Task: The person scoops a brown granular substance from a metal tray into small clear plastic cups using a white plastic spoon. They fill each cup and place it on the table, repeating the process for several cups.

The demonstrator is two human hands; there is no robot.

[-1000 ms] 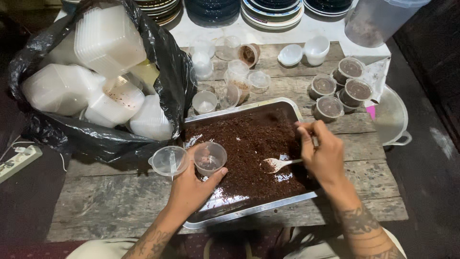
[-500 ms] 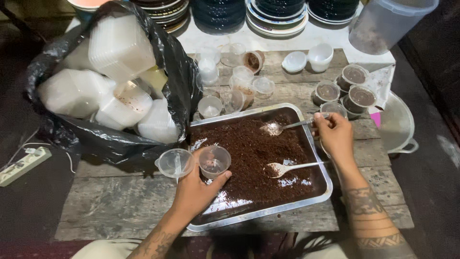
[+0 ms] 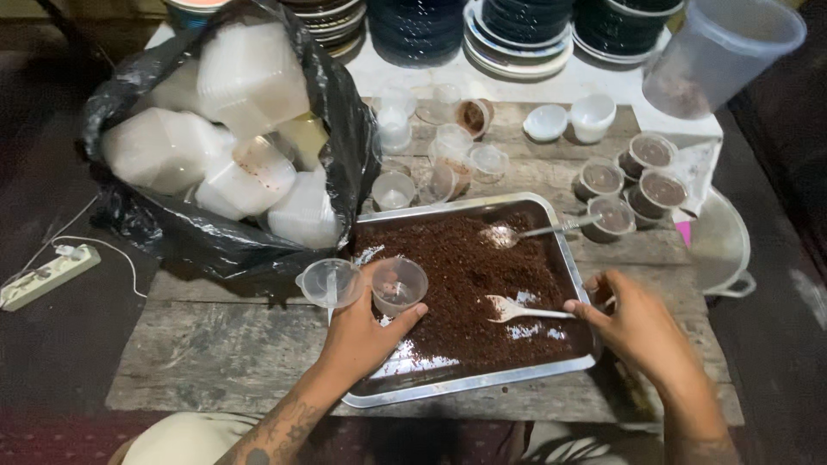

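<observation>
Tray (image 3: 564, 258) of dark crumbly mix sits at centre frame on my wooden table (image 3: 224, 362); black bag (image 3: 172, 228) of white containers, upper left. Four filled cups (image 3: 633, 185) stand right of the tray; several empty ones (image 3: 448, 151) wait above it. My left hand (image 3: 362, 331) grasps a small clear cup (image 3: 398, 284), still empty. My right hand (image 3: 642, 323) pinches a white plastic spoon (image 3: 517, 308) lying on the mix.

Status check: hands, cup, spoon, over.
Left hand holds small clear cup over tray. Right hand grips white spoon in brown crumbs. Metal spoon lies apart.
</observation>
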